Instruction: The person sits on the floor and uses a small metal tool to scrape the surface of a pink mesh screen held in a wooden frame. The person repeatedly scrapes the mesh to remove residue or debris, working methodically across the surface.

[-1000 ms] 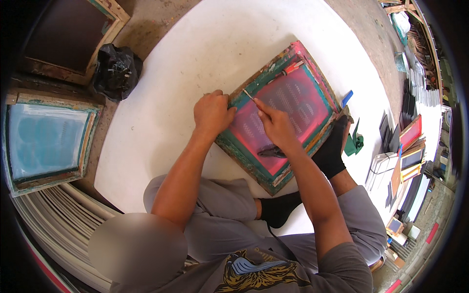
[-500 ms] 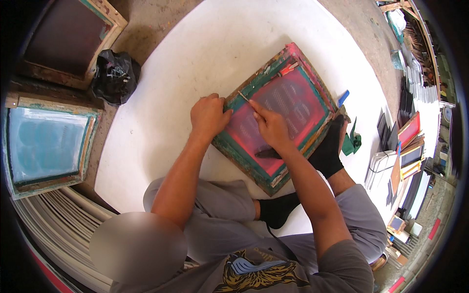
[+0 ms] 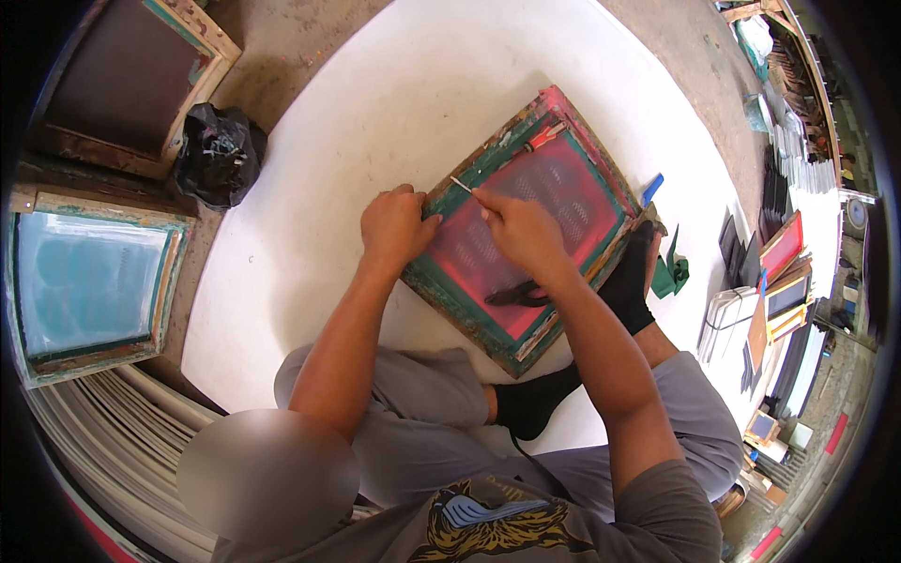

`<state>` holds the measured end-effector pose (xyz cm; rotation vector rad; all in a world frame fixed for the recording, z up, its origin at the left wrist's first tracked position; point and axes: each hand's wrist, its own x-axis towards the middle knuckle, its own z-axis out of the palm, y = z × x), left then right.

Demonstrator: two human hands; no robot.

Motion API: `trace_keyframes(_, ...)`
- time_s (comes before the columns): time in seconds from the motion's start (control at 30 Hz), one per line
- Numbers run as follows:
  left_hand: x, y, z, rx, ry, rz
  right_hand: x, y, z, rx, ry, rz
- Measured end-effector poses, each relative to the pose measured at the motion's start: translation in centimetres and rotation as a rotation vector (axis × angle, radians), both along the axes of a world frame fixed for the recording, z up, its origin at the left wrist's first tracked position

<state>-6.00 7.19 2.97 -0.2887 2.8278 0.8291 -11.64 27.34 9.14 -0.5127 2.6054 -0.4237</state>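
Observation:
A wooden screen-printing frame (image 3: 450, 316) with pink and green stained mesh lies slanted on the white surface before me. My left hand (image 3: 396, 225) is closed on its left edge, thumb over the rim. My right hand (image 3: 526, 235) grips a slim tool with a thin metal shaft (image 3: 461, 185), like a screwdriver; its handle is hidden in my fist. The shaft's tip is at the frame's upper left bar. A red-handled tool (image 3: 544, 138) lies along the upper bar. A black-handled tool (image 3: 514, 295), partly covered by my right forearm, rests on the mesh.
My black-socked foot (image 3: 624, 281) is against the frame's right side. Beyond it lie a blue piece (image 3: 653, 190) and a green scrap (image 3: 669, 274). At left are a black plastic bag (image 3: 221, 155), a blue-meshed frame (image 3: 89, 277) and a dark-meshed frame (image 3: 127, 75).
The frame and both hands appear shifted slightly left in the picture. The metal shaft has moved slightly toward the frame's left edge. Both grips look the same.

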Motion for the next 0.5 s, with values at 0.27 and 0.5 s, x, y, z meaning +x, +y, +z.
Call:
trace_keyframes(0.27, 0.2, 0.4, -0.2, 0.008, 0.048, 0.031, 3.4, 1.5, -2.1, -0.080, 0.097, -0.147)
trace_keyframes(0.5, 0.2, 0.5, 0.1, 0.018, 0.033, 0.028, 2.7, 1.3, -1.8, -0.155, 0.079, -0.167)
